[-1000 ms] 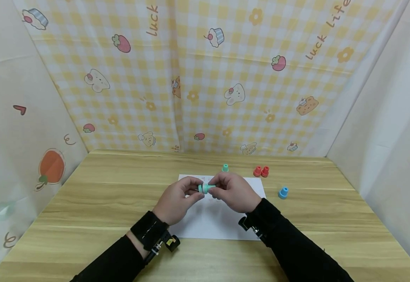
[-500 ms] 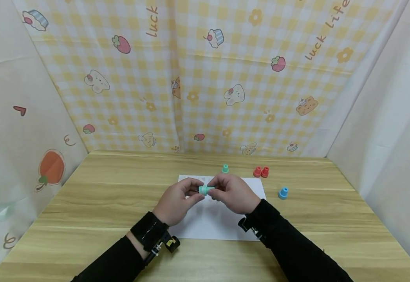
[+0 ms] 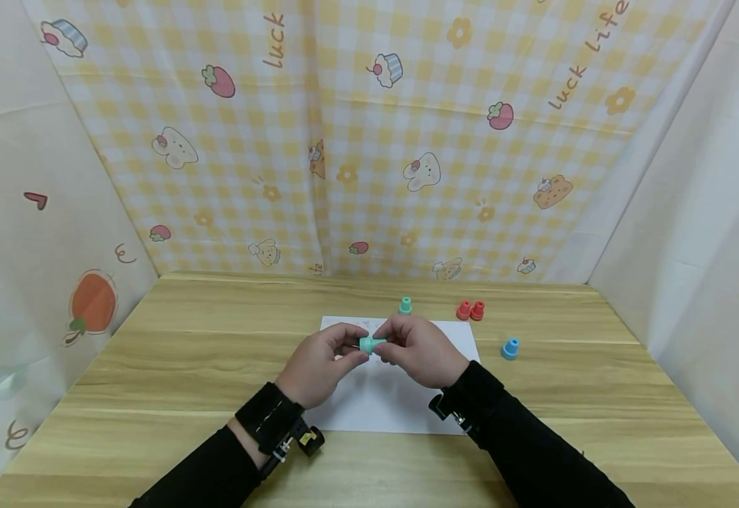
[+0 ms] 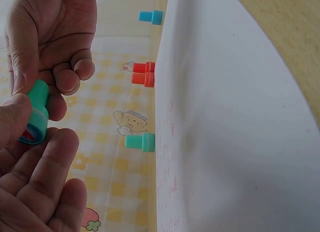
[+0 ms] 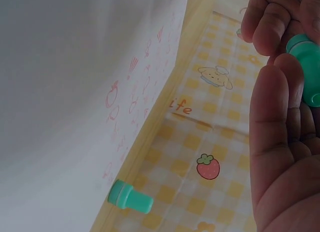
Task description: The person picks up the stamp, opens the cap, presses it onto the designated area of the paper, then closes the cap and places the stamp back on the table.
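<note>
A small green toy stamp [image 3: 369,345] is held lengthwise between both hands above a white sheet of paper [image 3: 394,406]. My left hand [image 3: 313,363] pinches its wide end between thumb and fingers. Thumb and fingers of my right hand [image 3: 425,353] grip the narrow handle end. In the left wrist view the wide end of the stamp [image 4: 39,112] faces the left palm, and a bit of red shows inside its dark rim. Fingers partly cover the stamp in the right wrist view. Small red prints mark the far part of the paper.
Behind the paper stands a second green stamp [image 3: 405,305]. Farther right are two red stamps, a left one [image 3: 464,310] and a right one [image 3: 478,310], side by side. A blue stamp [image 3: 510,348] stands right of the paper. A checked cloth [image 3: 369,176] hangs behind the wooden table [image 3: 217,339].
One second ago a dark gap crossed the wide end of the held stamp; now that gap no longer shows. Both hands keep nearly the same place and grip.
</note>
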A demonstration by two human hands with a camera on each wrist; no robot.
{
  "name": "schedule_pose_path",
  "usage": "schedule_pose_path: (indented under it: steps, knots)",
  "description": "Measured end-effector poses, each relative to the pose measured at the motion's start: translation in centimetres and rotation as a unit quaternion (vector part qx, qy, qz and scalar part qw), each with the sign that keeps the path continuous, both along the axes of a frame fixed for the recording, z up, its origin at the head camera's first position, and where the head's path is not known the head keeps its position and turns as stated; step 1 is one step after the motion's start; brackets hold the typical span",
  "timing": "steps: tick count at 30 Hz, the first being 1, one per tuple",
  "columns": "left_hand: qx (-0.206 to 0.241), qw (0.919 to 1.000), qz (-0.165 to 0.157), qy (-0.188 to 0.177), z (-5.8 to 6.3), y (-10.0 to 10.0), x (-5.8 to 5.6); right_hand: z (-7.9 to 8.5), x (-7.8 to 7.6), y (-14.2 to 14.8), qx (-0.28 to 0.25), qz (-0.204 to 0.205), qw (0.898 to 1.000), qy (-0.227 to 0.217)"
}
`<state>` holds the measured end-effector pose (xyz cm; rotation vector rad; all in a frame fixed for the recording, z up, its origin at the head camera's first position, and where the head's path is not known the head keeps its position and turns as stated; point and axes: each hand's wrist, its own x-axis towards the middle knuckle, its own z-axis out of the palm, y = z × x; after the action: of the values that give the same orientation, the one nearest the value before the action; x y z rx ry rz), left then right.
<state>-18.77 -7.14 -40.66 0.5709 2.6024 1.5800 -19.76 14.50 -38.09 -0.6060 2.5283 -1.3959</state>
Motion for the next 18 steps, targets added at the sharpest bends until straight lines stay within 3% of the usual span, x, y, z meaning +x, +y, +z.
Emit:
schedule_pose_path:
  steps: [18]
  knots:
    - [-0.001, 1.0000, -0.001, 0.002, 0.04, -0.06, 0.07, -0.01, 0.15, -0.18, 0.008, -0.002, 1.000, -0.001]
